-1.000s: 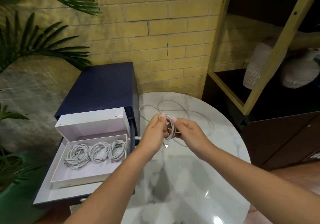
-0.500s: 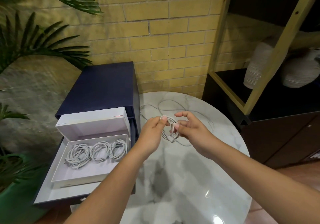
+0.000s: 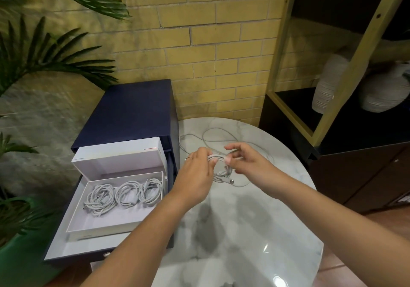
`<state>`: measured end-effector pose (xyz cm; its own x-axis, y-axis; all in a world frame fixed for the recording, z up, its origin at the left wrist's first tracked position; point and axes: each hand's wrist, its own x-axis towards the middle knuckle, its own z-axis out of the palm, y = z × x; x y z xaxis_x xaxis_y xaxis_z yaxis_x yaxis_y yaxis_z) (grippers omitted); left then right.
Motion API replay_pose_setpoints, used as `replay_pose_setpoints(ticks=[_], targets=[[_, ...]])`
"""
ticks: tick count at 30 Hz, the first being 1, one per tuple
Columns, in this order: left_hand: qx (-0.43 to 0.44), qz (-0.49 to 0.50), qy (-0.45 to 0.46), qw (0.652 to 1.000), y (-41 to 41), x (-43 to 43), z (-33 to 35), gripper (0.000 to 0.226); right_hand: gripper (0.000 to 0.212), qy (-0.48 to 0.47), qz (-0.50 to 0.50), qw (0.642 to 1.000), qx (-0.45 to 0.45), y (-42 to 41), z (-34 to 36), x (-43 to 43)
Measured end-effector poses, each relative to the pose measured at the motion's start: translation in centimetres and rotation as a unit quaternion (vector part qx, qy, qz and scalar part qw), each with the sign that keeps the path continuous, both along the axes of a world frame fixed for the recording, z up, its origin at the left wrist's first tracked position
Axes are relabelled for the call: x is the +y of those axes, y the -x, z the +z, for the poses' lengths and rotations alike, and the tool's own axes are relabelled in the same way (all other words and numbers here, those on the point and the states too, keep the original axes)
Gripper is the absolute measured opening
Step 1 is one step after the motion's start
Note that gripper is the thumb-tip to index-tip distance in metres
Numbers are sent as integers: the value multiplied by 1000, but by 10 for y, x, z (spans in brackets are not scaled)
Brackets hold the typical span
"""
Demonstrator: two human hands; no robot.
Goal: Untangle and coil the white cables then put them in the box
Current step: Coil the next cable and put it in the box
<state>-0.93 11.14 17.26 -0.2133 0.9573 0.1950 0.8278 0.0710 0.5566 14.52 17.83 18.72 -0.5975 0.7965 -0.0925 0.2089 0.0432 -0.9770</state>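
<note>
left hand (image 3: 195,175) and right hand (image 3: 248,164) now wider apart, each grip seemingly a pinch on the cable coil (image 3: 223,174)

Can't make out the left part of the cable coil (image 3: 221,174) behind the left hand (image 3: 195,175). Cut off by the bottom edge: table (image 3: 244,231), green pot (image 3: 13,264).
</note>
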Motion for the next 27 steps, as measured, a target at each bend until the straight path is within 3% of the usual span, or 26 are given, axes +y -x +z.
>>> replay_pose_setpoints(ticks=[2,4,9,12,14,18,22,24,27], targets=[[18,25,5,1000,-1,1,0,21,33,-156,-55,984,-62,1,-4,-6],[10,28,17,999,-3,2,-1,23,37,-244,-56,964,-92,2,-7,-11],[-126,-14,44,991,-13,-2,0,27,28,-320,-71,937,-121,2,-12,-8],[-198,-28,47,979,-12,-4,0,26,25,-289,-69,948,-112,0,-13,-6],[-161,-21,40,986,-10,-4,2,23,25,-238,-68,965,-84,-1,-11,-6],[42,30,8,999,-9,-4,5,22,19,-172,-61,982,-51,2,-4,-6],[123,23,-4,992,-7,-4,1,26,10,-64,-23,997,-39,5,1,-1],[113,17,1,993,-4,-5,1,25,7,-114,-1,988,-105,1,8,5],[66,17,22,997,1,-5,0,27,8,-260,24,941,-216,-5,16,12]])
